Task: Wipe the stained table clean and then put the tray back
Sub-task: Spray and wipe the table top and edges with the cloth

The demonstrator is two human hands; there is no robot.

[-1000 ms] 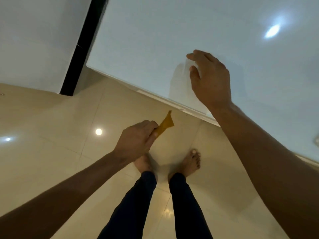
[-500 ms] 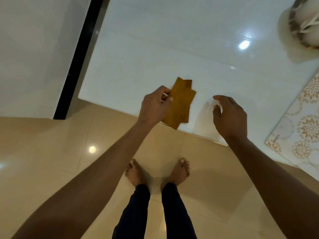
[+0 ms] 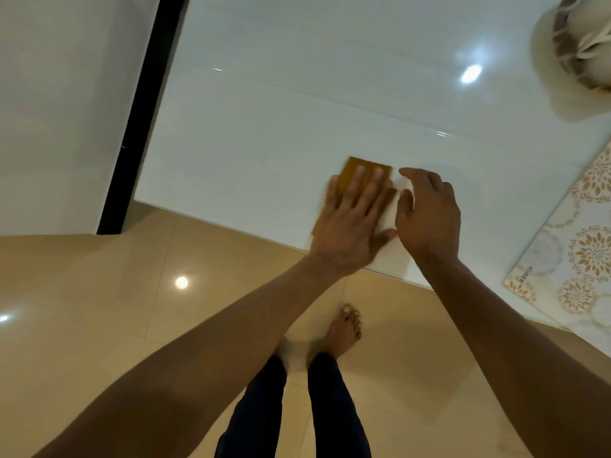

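A mustard-yellow cloth [image 3: 352,166] lies flat on the glossy white table [image 3: 264,143] near its front edge. My left hand [image 3: 350,219] presses down on the cloth with straight, spread fingers and hides most of it. Just to the right, my right hand [image 3: 428,213] hovers low over the table with fingers loosely bent and nothing in it. A patterned floral tray [image 3: 568,259] with orange and white medallions lies at the table's right edge, partly out of frame.
A round cream object with brown bands [image 3: 582,44] sits at the far right of the table. A black vertical strip [image 3: 142,110] borders the table's left side next to a white wall. My bare feet stand on the beige tiled floor [image 3: 99,309].
My left hand carried the cloth from in front of the table edge up onto the table and now presses it flat. The view tilted, bringing the tray into sight.
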